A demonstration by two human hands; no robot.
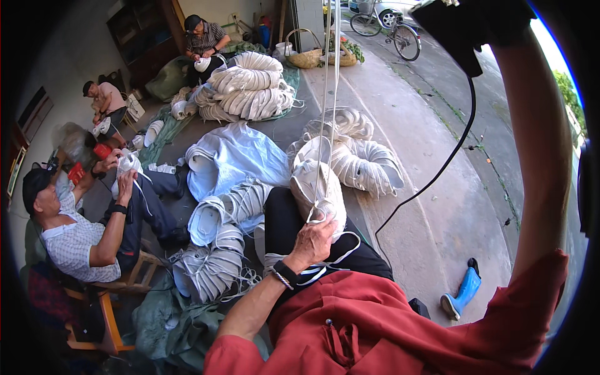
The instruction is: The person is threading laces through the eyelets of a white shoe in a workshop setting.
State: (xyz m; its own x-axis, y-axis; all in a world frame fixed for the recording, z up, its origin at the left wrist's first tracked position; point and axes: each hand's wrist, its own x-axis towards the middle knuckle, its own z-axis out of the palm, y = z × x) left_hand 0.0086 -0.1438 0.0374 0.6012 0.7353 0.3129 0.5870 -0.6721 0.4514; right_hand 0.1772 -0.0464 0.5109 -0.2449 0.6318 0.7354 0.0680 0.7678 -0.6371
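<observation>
Off-white fabric shoe (319,181) on black-trousered lap (281,219); left hand (312,240) fingers curled nearly closed on its long white laces (337,56). Right hand out of frame, can't tell its fingers. Grey concrete floor (450,237), nested off-white shoe bundles (365,165) just beyond.

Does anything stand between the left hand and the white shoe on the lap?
Nothing visible does: the left hand has its fingers on the white shoe, while the lace strands rise away from it.
</observation>
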